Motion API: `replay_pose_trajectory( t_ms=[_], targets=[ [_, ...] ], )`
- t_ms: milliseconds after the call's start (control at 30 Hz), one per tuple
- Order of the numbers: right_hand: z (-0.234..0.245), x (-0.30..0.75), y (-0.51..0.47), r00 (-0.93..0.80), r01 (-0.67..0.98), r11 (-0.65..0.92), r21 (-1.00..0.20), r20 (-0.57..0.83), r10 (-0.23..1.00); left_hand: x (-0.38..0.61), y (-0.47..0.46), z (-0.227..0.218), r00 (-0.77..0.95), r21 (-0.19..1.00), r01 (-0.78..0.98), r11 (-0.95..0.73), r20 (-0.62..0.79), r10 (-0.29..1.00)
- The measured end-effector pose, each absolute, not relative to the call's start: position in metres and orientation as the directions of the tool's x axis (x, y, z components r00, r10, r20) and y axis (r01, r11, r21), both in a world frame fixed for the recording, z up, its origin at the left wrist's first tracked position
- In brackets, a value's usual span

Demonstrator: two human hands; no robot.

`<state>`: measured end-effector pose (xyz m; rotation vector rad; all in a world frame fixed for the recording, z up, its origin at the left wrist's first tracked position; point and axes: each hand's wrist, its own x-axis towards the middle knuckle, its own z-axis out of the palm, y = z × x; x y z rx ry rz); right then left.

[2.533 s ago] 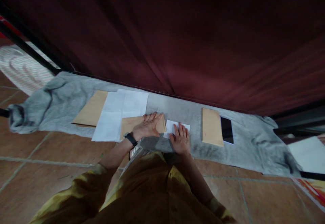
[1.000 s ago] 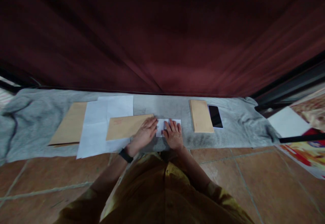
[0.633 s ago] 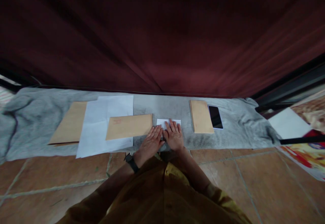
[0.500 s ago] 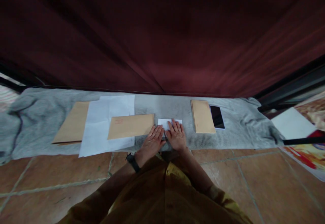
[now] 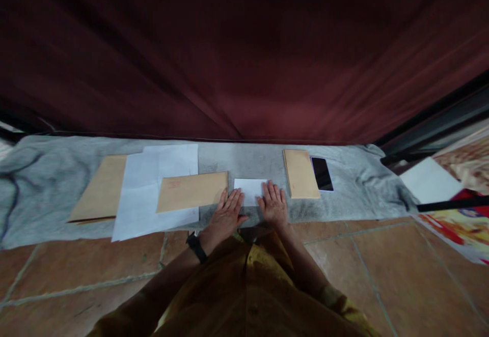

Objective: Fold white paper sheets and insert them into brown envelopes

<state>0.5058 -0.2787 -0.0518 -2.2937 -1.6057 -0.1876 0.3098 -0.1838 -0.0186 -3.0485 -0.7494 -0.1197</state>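
A small white piece of paper (image 5: 250, 190), seemingly folded, lies on the grey cloth between my hands. My left hand (image 5: 227, 212) rests flat at its left edge, fingers stretched out, the fingertips beside the right end of a brown envelope (image 5: 191, 190). My right hand (image 5: 274, 204) lies flat over the paper's right edge with its fingers apart. The envelope has faint red print and overlaps large white sheets (image 5: 141, 194). Neither hand is closed around anything.
Larger brown envelopes (image 5: 100, 187) lie partly under the sheets at the left. To the right are a stack of small brown envelopes (image 5: 302, 175) and a phone (image 5: 323, 174). Grey cloth (image 5: 355, 194) covers the narrow surface, with a dark red curtain (image 5: 244, 87) behind.
My right hand has slid right across the white paper, uncovering more of it. My left hand stays at the left edge. The whole view has shifted slightly.
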Motion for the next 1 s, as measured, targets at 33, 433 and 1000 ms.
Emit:
replay_pose_trajectory(
  t_ms=[33,433,1000],
  targets=[
    [-0.052,0.506,-0.279,0.353,0.932,-0.305,-0.197,0.295,0.888,0.308,-0.184,-0.019,0.890,0.017,0.448,-0.894,0.083,0.448],
    [-0.041,0.500,-0.270,0.379,0.914,-0.316,-0.256,0.253,0.890,0.299,-0.186,-0.029,0.933,-0.021,0.343,-0.939,0.127,0.337],
    [-0.032,0.473,-0.248,0.238,0.913,-0.169,-0.371,0.149,0.960,0.295,-0.188,-0.034,0.924,0.009,0.341,-0.940,0.181,0.337]
  ],
)
